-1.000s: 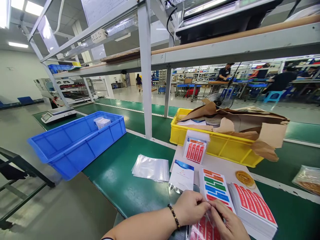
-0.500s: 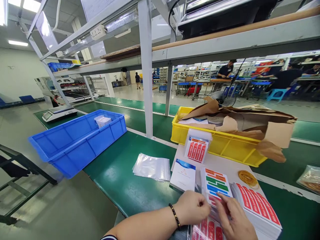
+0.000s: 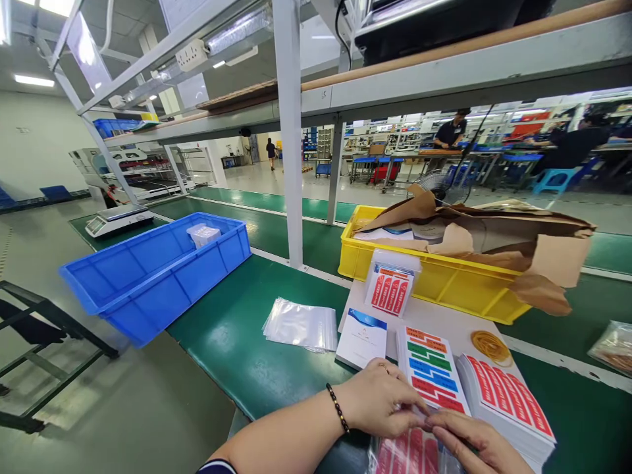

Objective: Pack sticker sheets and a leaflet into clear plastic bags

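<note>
My left hand (image 3: 382, 398), with a dark beaded bracelet on its wrist, pinches the upper edge of a clear plastic bag (image 3: 405, 454). A sheet of red labels shows inside the bag, at the bottom of the view. Fingers of my right hand (image 3: 476, 438) are closed on the same edge, touching the left fingertips. Just beyond the hands lies a stack of multicoloured label sheets (image 3: 429, 362). To its right is a thick stack of red label sheets (image 3: 511, 401); to its left, a stack of white booklets (image 3: 363, 337) with blue tops.
Flat clear bags (image 3: 301, 326) lie on the green table (image 3: 222, 316). A filled bag (image 3: 390, 286) leans against a yellow crate (image 3: 444, 283) holding brown paper. Rubber bands (image 3: 491, 345) lie at right. A blue crate (image 3: 162, 276) and scale (image 3: 118, 220) stand left. A post (image 3: 289, 145) rises behind.
My right hand lifted away from the left over the label stack, then came back to the bag's edge. My left fingers, curled before, now reach further right. The view shifted slightly.
</note>
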`<state>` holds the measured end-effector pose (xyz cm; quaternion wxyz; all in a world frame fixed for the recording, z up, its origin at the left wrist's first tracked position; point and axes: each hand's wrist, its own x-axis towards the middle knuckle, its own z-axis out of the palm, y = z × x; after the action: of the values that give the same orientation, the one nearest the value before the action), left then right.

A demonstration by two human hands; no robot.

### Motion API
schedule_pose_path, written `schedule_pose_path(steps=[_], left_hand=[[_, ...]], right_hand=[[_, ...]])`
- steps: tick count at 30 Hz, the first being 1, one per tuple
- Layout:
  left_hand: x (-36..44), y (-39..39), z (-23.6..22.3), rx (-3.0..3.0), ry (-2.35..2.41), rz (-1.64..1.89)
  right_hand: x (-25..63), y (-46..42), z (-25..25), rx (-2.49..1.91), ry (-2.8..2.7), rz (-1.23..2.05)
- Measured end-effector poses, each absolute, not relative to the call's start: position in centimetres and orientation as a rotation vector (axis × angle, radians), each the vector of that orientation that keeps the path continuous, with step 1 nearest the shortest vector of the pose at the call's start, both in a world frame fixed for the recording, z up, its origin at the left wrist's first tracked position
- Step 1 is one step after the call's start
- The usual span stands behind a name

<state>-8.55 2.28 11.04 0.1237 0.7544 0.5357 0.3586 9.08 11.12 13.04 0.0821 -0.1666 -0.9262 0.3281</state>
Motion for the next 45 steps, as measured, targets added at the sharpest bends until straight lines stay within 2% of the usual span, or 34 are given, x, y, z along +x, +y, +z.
schedule_pose_path(steps=[3,8,11,17,20,23,29,32,36,39,42,45], left_hand=[[-9.0,2.3,11.1,2.148,1.643,0.833],[-9.7,1.6,12.2,1.896,1.611,0.786],[-9.2,1.5,12.3,1.86,1.465,0.744],[-7.6,2.0,10.7,1.834,1.066,0.371],[-7.7,2.1,10.3,1.78,0.927,0.438],[-8.0,2.0,10.3,1.677,0.825,0.565],[-8.6,2.1,10.2,1.056,0.787,0.974],[-9.0,2.8,10.1,0.646,0.641,1.186],[-8.7,3.2,10.0,0.409,0.563,1.295],[-8.1,2.8,10.2,0.44,0.564,1.272],[-7.7,2.4,10.6,0.503,0.565,1.22],[-7.5,2.4,10.5,0.5,0.601,1.197]], right_hand=[[9.8,11.4,14.3,-0.541,-2.805,1.13],[9.5,12.2,15.0,-0.528,-2.702,1.163],[7.1,12.4,14.8,-0.606,-2.619,0.936],[0.4,11.6,12.7,-0.444,-2.801,0.288],[-1.4,10.6,11.9,-0.397,-2.928,0.105],[-1.7,10.5,12.0,-0.344,-2.979,0.101],[1.9,13.1,14.5,-0.405,-2.622,0.136],[5.3,12.9,16.7,-0.391,-2.652,0.254],[8.7,11.5,19.1,-0.346,-2.845,0.616],[8.9,13.1,19.0,-0.564,-2.707,0.625],[7.5,16.9,17.3,-0.958,-2.628,0.381],[5.9,20.2,15.3,-1.138,-2.742,0.239]])
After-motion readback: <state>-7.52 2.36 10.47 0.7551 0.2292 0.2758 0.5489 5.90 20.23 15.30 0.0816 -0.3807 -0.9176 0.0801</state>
